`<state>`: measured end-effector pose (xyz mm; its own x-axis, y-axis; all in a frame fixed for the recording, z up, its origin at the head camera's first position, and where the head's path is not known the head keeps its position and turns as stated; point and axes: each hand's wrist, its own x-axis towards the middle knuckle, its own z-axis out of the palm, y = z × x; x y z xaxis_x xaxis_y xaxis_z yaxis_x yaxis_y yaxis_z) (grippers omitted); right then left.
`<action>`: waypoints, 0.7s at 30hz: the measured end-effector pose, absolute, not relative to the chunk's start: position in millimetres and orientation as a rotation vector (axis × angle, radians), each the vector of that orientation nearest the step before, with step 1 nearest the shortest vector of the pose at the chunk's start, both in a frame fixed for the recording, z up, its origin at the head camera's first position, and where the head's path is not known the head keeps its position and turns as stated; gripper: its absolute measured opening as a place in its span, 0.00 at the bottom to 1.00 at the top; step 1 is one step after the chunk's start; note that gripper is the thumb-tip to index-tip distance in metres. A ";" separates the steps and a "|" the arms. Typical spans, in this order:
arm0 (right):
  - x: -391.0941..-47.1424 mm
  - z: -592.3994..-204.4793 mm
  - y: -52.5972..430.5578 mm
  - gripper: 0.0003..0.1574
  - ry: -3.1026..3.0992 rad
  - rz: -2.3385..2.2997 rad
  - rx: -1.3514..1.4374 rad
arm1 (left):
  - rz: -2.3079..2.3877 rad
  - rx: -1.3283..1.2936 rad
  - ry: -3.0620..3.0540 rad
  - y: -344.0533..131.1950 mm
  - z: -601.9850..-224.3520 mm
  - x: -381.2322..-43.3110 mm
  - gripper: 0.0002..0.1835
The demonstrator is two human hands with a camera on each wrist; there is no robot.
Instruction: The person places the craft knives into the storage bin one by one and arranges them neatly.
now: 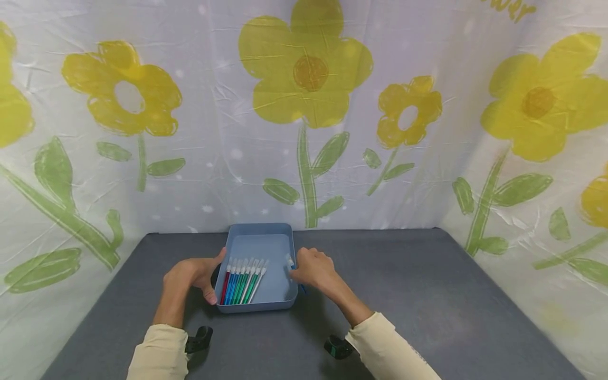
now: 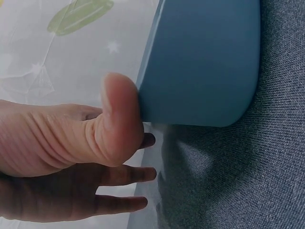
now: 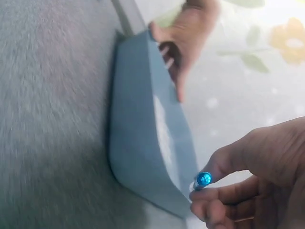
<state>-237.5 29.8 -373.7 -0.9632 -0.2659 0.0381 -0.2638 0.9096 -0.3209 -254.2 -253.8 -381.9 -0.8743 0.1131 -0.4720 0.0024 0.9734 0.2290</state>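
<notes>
A shallow blue tray (image 1: 256,307) stands on the table, and several slim pens (image 1: 243,281) in red, blue, green and white with whitish caps lie side by side in its left part. At the tray's left side is my left hand (image 1: 193,274), its thumb against the near corner and its other fingers extended along the outside. My right hand (image 1: 314,268), at the right rim, pinches a blue pen (image 3: 204,179) between thumb and fingers. The pen's whitish cap end shows over the rim in the head view; its shiny blue end faces the right wrist camera.
A dark grey cloth-covered table (image 1: 404,295) stretches around the tray. Behind it hangs a pale curtain (image 1: 214,158) printed with yellow flowers. A black wrist device (image 1: 198,339) sits below the left hand, another black device (image 1: 338,347) below the right.
</notes>
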 end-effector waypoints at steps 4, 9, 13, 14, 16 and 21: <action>-239.8 -384.1 6.5 0.37 3.097 -0.416 -0.432 | 0.309 0.080 2.622 -253.0 -381.7 -254.0 0.79; -237.4 -395.3 -16.0 0.38 3.113 -0.331 -0.509 | 0.294 0.071 2.624 -251.9 -380.8 -253.7 0.79; -239.7 -403.3 -30.9 0.38 3.078 -0.299 -0.505 | 0.273 0.071 2.628 -251.3 -381.7 -254.5 0.79; -240.4 -404.6 -34.0 0.38 3.073 -0.290 -0.499 | 0.269 0.069 2.629 -251.0 -381.9 -254.7 0.79; -241.6 -407.9 -39.3 0.35 3.070 -0.292 -0.480 | 0.263 0.074 2.630 -250.5 -382.2 -255.1 0.79; -240.8 -413.8 -49.4 0.29 3.052 -0.245 -0.466 | 0.262 0.084 2.629 -250.3 -382.5 -255.5 0.79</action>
<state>-240.8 -49.4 -413.8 -0.9538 -0.2997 -0.0205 -0.2926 0.9423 -0.1628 -255.5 -250.3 -382.5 -0.8767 0.1065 -0.4691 0.0117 0.9796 0.2006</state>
